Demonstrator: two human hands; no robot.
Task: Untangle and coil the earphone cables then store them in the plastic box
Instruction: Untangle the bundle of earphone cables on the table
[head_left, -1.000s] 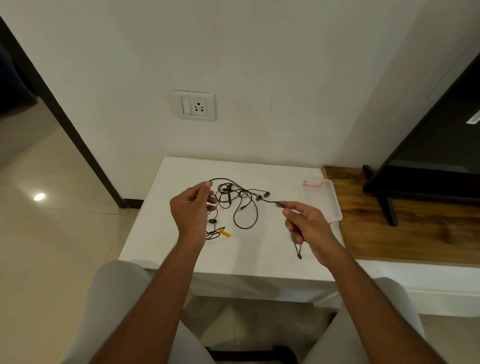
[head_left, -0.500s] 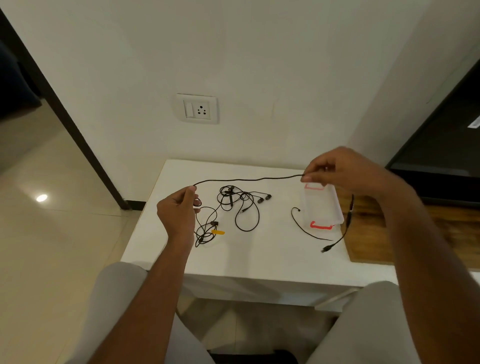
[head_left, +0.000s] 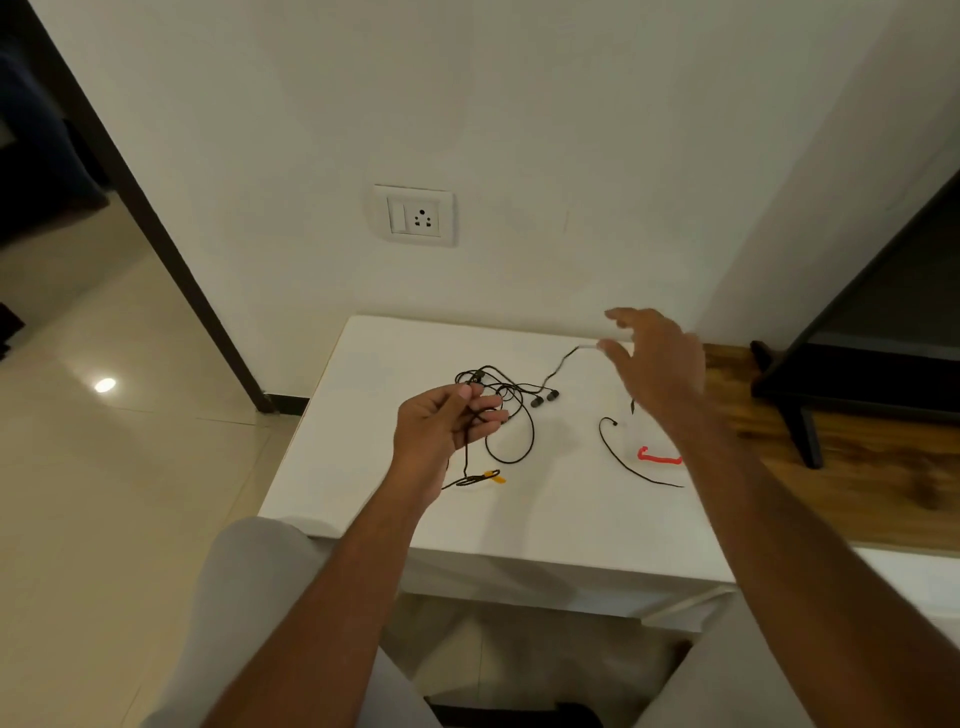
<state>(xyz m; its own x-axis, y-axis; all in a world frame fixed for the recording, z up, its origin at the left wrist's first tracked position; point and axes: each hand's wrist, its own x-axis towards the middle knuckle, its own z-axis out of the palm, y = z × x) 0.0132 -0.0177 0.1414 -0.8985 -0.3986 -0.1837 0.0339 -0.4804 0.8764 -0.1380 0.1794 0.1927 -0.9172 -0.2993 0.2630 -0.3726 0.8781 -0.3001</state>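
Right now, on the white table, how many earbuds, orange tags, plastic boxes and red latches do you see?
Earbuds: 2
Orange tag: 1
Plastic box: 1, partly behind the right hand
Red latch: 1
Total: 5
Black cables too tangled to count.

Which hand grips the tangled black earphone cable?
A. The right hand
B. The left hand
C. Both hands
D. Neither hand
B: the left hand has its fingers curled round the black cable, while the right hand is above the plastic box with its fingers spread.
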